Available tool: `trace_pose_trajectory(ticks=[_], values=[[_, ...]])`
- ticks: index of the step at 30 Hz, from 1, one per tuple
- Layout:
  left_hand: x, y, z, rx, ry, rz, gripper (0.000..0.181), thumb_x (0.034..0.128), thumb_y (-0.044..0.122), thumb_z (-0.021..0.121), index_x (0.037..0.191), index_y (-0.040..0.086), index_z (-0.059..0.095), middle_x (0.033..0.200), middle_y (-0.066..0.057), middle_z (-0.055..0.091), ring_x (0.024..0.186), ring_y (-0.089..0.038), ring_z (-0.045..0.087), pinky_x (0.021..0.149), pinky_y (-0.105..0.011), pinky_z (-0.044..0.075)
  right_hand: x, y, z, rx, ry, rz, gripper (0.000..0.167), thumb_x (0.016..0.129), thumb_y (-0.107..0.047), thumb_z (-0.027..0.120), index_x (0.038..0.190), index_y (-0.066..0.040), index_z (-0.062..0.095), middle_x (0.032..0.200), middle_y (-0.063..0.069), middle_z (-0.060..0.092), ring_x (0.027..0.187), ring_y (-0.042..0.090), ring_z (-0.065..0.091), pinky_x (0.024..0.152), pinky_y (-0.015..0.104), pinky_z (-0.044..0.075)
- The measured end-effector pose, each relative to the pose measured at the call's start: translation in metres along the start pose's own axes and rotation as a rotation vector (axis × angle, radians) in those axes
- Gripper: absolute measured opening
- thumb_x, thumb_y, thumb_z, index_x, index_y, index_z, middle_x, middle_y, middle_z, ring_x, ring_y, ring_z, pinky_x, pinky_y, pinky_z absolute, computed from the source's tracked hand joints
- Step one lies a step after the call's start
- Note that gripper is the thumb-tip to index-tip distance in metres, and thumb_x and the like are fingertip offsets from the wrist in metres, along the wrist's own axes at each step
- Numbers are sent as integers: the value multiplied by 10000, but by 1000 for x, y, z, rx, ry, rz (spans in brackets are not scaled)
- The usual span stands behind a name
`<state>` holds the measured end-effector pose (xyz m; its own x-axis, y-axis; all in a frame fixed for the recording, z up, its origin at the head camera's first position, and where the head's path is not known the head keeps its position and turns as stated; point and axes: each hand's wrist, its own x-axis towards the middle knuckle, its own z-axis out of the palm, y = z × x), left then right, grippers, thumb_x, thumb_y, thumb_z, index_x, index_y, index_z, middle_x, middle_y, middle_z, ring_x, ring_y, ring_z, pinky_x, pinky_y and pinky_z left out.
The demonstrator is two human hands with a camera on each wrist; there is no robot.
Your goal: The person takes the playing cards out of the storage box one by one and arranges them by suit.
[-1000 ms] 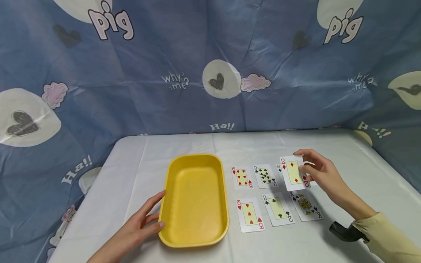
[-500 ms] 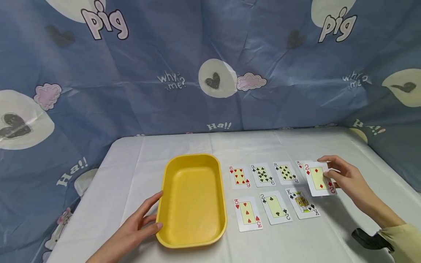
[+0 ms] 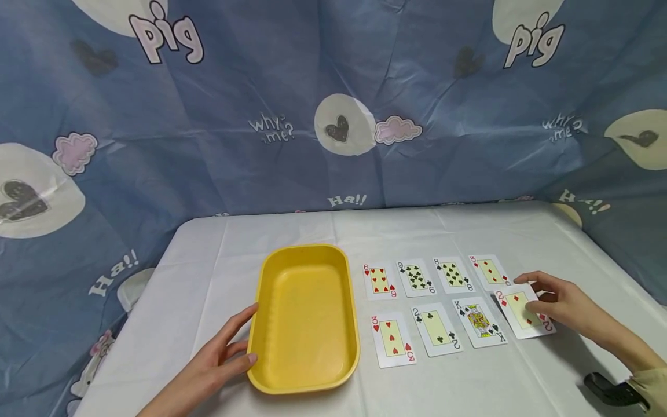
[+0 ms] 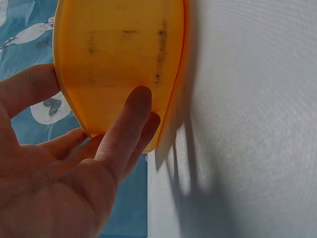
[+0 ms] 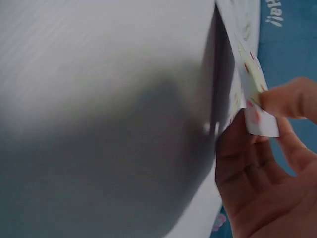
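Note:
At the right end of the near row, my right hand point(image 3: 565, 304) pinches the two of diamonds point(image 3: 521, 310) between thumb and fingers. This playing card is low over the white cloth, tilted, with a shadow under its left edge. In the right wrist view the card point(image 5: 253, 91) shows nearly edge-on under the thumb. My left hand point(image 3: 208, 362) rests against the left side of a yellow tray point(image 3: 356, 324), its fingers fairly straight and touching rim and outer wall. The left wrist view shows the tray's outside point(image 4: 116, 64) with dark scuffs, the fingertips against it.
Face-up cards lie in two rows: the six of hearts point(image 3: 380, 282), nine of clubs point(image 3: 416, 278), eight of spades point(image 3: 453, 275) and three of diamonds point(image 3: 488, 270) behind; the three of hearts point(image 3: 393, 340), two of clubs point(image 3: 436, 329) and king of spades point(image 3: 479, 322) in front. A blue printed cloth point(image 3: 292, 168) hangs behind.
My right hand has carried the two of diamonds rightward, then down beside the king of spades, uncovering the eight of spades and three of diamonds. The left hand stays at the tray.

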<state>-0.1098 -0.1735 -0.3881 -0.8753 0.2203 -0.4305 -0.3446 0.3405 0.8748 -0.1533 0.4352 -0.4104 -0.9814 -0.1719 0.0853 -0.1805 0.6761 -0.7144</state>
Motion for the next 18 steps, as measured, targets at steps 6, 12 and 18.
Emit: trace_pose_trajectory(ticks=[6, 12, 18], values=[[-2, -1, 0, -11, 6, -1, 801, 914, 331, 704, 1559, 279, 232, 1587, -138, 236, 1175, -259, 577, 959, -568, 448, 0, 5, 6, -130, -39, -36, 418, 803, -15, 759, 1190, -6, 602, 964, 54, 614, 723, 43, 581, 586, 251, 457], [-3, 0, -1, -18, -2, -1, 810, 912, 354, 702, 1560, 294, 220, 1586, -131, 242, 1184, -257, 573, 968, -558, 446, 4, 0, 10, -309, -31, 6, 453, 761, -99, 806, 1180, -25, 649, 968, 44, 569, 759, 65, 504, 632, 270, 416], [-2, 0, -2, -7, 8, -5, 817, 901, 360, 714, 1557, 295, 231, 1599, -123, 208, 1193, -269, 567, 954, -568, 452, 6, -7, 13, -318, 32, -40, 425, 791, -67, 774, 1196, -39, 647, 986, 51, 539, 763, 51, 483, 592, 261, 402]])
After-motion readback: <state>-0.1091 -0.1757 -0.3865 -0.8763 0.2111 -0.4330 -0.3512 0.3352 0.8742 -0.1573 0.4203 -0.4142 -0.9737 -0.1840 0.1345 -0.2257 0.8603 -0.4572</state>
